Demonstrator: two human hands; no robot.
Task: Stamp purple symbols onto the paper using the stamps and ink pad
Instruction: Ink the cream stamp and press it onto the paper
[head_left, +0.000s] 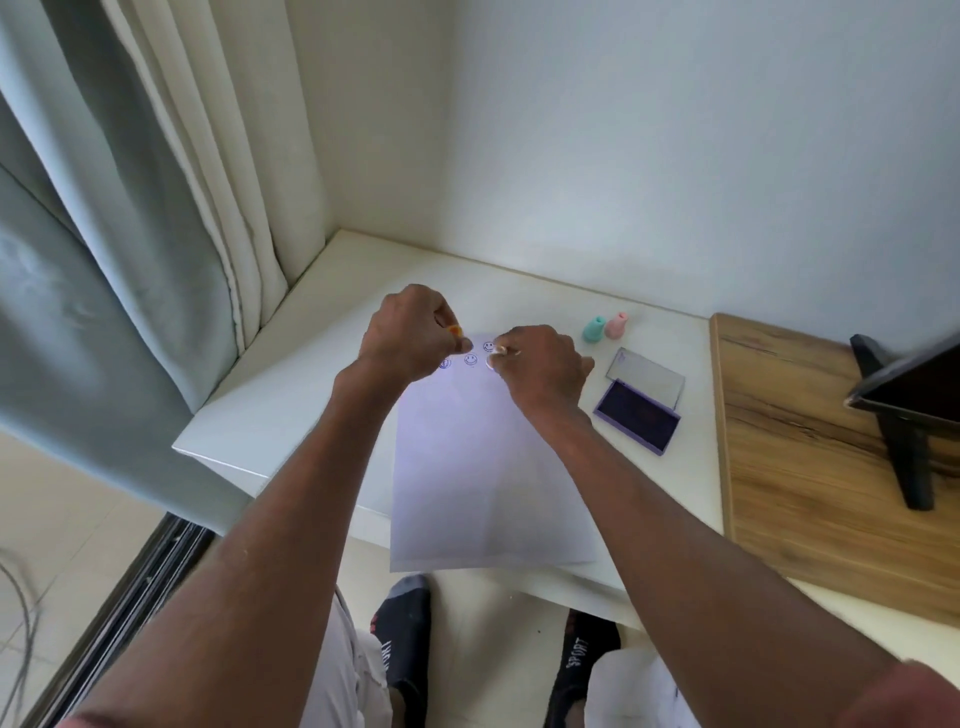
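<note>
White table (291, 415), paper (483, 467) hanging over near edge, three purple smileys (470, 359) stamped.
Left hand (410, 332) pinching orange stamp (455, 330); right hand (540, 364) fingers closed, contents unclear. Light, rigid stamp: best gripped by sides.

Home room: curtains (130, 218), tiled floor (62, 519), white table (291, 395) in corner (wood desk (810, 467) adj.).

Orange stamp (455, 330) mostly behind fingers (448, 318)
</note>
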